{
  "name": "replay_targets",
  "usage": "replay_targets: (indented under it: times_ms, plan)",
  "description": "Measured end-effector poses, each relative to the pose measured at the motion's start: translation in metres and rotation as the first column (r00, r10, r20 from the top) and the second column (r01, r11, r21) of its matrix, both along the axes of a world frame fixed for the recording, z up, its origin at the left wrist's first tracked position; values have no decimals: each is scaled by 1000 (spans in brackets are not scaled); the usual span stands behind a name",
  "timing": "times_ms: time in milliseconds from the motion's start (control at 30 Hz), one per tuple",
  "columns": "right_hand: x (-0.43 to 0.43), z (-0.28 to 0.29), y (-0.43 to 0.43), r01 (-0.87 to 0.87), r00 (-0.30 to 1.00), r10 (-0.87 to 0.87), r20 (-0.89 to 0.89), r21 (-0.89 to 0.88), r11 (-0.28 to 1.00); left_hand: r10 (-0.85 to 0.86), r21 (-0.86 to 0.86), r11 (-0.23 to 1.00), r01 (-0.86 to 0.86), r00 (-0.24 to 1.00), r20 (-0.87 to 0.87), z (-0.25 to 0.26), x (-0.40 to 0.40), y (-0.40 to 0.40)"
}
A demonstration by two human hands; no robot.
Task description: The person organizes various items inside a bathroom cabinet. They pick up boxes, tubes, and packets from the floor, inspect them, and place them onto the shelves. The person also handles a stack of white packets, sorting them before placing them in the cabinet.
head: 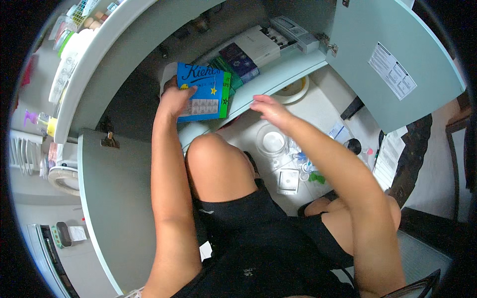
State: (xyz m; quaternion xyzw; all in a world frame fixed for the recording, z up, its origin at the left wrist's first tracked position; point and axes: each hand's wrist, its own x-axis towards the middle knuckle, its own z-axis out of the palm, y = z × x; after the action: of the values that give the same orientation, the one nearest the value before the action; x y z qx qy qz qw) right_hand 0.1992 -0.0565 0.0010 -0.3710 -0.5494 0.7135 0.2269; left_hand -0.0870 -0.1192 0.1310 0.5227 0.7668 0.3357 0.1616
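My left hand grips a blue Kiehl's cardboard box with a bright green side panel, thumb across its front. The box is just inside an open cabinet, over the front edge of the pale shelf. Behind it on the shelf are a dark green box, a dark purple box and a white box. My right hand hovers by the shelf's front edge with bent fingers apart and nothing in them.
Cabinet doors stand open at left and right. On the tiled floor are a clear round container, a small white tray, a roll of tape and papers. Toiletries, including a purple-topped pump bottle, line the white countertop.
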Motion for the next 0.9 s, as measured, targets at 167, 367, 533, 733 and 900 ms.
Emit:
replay_targets:
  times_ms: [167, 367, 533, 733, 900]
  plan:
    - [-83, -4, -23, -32, 970, 5, -242, -106, 994, 146, -59, 988, -142, 987, 69, 17, 8, -32]
    - [-44, 8, -6, 118, 854, -267, -448, -333, 936, 21, 11, 999, -37, 762, 647, 56, 46, -39]
    - [70, 43, 22, 223, 885, -295, -359, -229, 948, -75, -55, 976, 210, 567, 820, 43, 69, 2]
    - [203, 140, -43, 531, 765, -606, -216, -321, 784, -32, -124, 923, 365, 392, 920, 10, 91, 76]
    - [257, 141, -82, 533, 655, -698, -291, -477, 699, 110, -182, 974, 132, 425, 899, -72, 26, 125]
